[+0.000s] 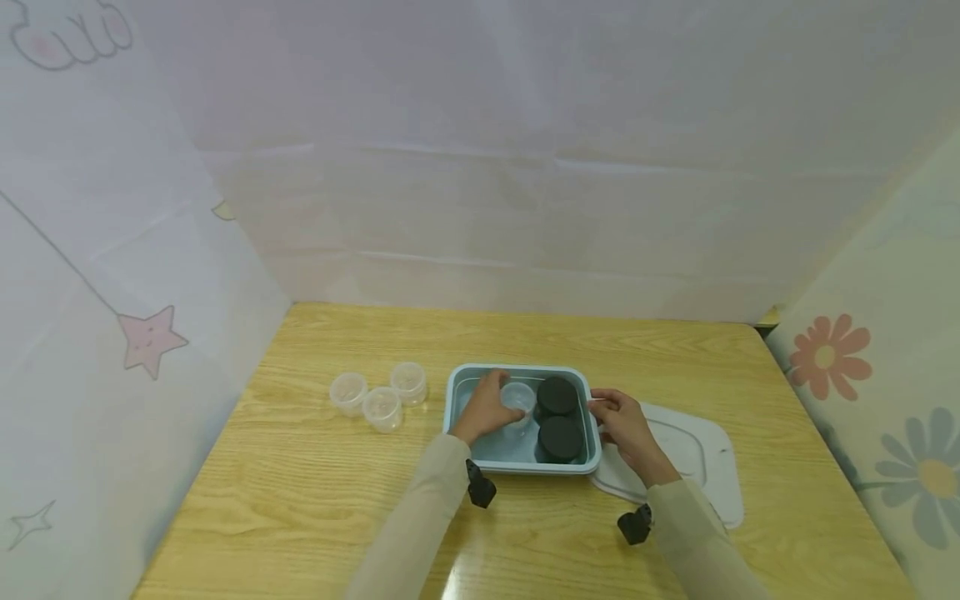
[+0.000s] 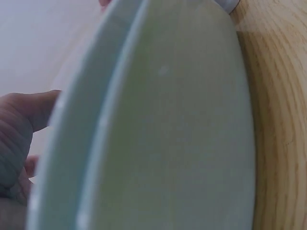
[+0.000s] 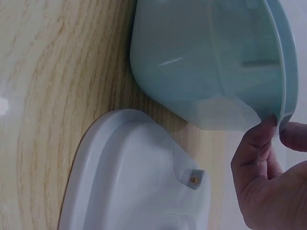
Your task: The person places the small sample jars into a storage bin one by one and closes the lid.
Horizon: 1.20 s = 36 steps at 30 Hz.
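A light blue rectangular plastic tub (image 1: 495, 467) stands on the table. My left hand (image 1: 486, 408) reaches over its near left side and holds a clear round plastic cup (image 1: 519, 400) inside, thumb and fingers around it. In the left wrist view the tub's wall (image 2: 177, 124) hides most of that hand (image 2: 17, 139) and the cup. To the cup's right, two round black-topped containers (image 1: 560, 439) sit one in front of the other. At the tub's right side my right hand (image 1: 626, 433) pinches the rim (image 3: 283, 62) between thumb and fingers.
Three clear plastic cups (image 1: 382, 408) are grouped on the table left of the tub. A white lid (image 1: 697, 458) lies on the right, partly under my right forearm. Printed cloth walls (image 1: 480, 208) enclose the wooden table (image 1: 300, 500) at the back and sides.
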{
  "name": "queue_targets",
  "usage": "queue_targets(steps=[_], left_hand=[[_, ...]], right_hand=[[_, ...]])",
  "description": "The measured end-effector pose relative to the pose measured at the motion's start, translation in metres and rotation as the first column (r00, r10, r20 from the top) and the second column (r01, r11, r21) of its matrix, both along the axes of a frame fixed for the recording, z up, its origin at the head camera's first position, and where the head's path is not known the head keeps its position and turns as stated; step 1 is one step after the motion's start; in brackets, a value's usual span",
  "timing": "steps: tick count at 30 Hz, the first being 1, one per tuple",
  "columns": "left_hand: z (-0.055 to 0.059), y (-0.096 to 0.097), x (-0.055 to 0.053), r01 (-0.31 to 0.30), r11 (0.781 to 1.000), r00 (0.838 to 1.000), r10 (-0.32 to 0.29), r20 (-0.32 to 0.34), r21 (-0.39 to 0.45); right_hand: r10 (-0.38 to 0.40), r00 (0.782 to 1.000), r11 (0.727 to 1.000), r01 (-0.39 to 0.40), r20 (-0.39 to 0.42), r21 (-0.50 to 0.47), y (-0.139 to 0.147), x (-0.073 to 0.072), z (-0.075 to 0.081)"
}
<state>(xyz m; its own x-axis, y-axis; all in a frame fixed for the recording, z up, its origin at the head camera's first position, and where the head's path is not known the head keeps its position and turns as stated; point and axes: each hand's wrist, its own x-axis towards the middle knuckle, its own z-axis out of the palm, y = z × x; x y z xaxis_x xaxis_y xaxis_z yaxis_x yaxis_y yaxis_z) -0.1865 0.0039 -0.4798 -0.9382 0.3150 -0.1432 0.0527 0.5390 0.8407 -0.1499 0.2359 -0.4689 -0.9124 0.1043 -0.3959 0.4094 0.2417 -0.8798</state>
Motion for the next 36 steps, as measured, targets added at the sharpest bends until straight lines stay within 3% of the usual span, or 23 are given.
queue_targets(steps=[17, 25, 36], left_hand=[[0.04, -0.028, 0.002, 0.004, 1.0, 0.999, -0.004, -0.042, 0.006], [0.048, -0.059, 0.002, -0.072, 0.997, 0.996, 0.073, -0.055, 0.008], [0.05, -0.106, 0.006, -0.197, 0.98, 0.98, 0.197, -0.037, 0.006]], right_hand=[[0.01, 1.0, 1.0, -0.01, 0.017, 0.016, 0.003, -0.001, 0.001], [0.015, 1.0, 1.0, -0.016, 0.022, 0.026, 0.003, -0.003, -0.001], [0.031, 0.999, 0.999, -0.031, 0.024, 0.027, 0.005, -0.003, -0.002]])
